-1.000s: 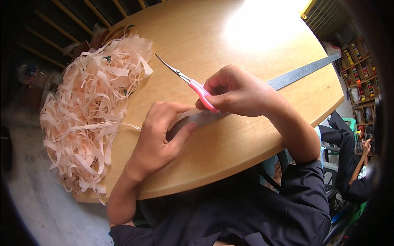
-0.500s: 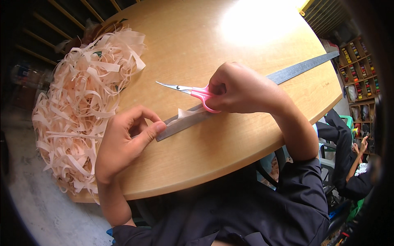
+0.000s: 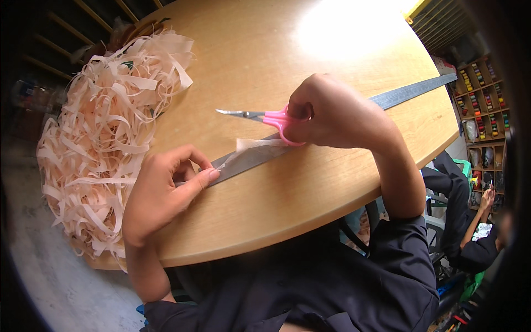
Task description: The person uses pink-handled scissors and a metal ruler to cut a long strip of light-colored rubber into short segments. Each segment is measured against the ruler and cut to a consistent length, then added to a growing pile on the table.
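Along the long grey metal ruler (image 3: 412, 93), right hand (image 3: 332, 119) grips pink-handled steel scissors (image 3: 276, 118), left hand (image 3: 160, 193) pinches pale fabric strip (image 3: 250, 145); straying blades could snag it.

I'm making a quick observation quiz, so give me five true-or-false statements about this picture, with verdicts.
1. The right hand holds scissors with pink handles. True.
2. The scissors' tips point to the person's right. False: they point left.
3. A pale strip lies over part of the grey ruler. True.
4. The left hand is nearer the heap than the right hand is. True.
5. The heap is made of dark green strips. False: its strips are mostly pale pink.
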`<act>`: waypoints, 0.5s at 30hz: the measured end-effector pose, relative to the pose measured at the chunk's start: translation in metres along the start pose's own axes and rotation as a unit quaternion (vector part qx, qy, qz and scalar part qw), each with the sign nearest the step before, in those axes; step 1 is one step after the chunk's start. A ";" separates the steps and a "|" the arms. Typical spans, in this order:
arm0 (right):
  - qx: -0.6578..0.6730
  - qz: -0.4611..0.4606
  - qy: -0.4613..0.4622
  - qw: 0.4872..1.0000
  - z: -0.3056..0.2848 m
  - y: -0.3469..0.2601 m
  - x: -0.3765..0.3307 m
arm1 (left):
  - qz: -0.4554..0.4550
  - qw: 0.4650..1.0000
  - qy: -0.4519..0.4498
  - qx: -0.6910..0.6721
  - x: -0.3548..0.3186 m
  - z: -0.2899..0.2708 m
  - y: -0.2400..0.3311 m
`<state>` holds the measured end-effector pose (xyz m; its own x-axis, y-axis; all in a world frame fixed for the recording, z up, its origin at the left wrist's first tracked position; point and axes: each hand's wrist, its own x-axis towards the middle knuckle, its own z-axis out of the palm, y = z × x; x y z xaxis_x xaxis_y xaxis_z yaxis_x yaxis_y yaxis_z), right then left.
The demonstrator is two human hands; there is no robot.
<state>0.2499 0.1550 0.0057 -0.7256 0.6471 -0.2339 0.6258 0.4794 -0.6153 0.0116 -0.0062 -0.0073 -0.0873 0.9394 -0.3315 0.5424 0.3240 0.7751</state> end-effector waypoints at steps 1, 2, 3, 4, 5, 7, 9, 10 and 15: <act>0.002 -0.011 0.011 1.000 -0.003 0.001 0.000 | 0.003 1.000 -0.001 0.001 0.000 0.000 0.000; -0.011 0.003 0.014 1.000 -0.006 0.002 -0.002 | -0.003 1.000 -0.003 0.000 0.000 0.000 0.001; -0.025 -0.001 0.023 0.999 -0.009 0.003 -0.002 | -0.012 1.000 -0.005 0.000 0.000 0.000 0.001; -0.027 -0.015 0.037 0.999 -0.008 0.003 -0.002 | -0.007 1.000 -0.005 -0.002 0.000 0.000 0.001; -0.035 -0.012 0.031 0.999 -0.008 0.003 -0.001 | -0.004 1.000 -0.004 -0.002 0.001 0.000 0.001; -0.054 -0.004 0.019 0.998 -0.007 0.001 0.000 | 0.000 1.000 -0.005 -0.002 0.001 0.001 0.001; -0.013 0.010 0.000 1.000 -0.005 0.000 0.001 | 0.005 1.000 -0.008 -0.003 0.001 0.001 0.001; 0.001 0.019 -0.012 1.000 -0.004 0.000 0.001 | 0.004 1.000 -0.009 -0.002 0.001 0.001 0.000; 0.002 -0.021 -0.010 1.000 0.003 -0.001 0.000 | 0.017 1.000 -0.016 0.003 -0.001 0.003 0.000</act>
<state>0.2488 0.1529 0.0043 -0.7570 0.6146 -0.2220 0.5932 0.5039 -0.6278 0.0140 -0.0070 -0.0085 -0.0426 0.9459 -0.3217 0.5490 0.2912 0.7834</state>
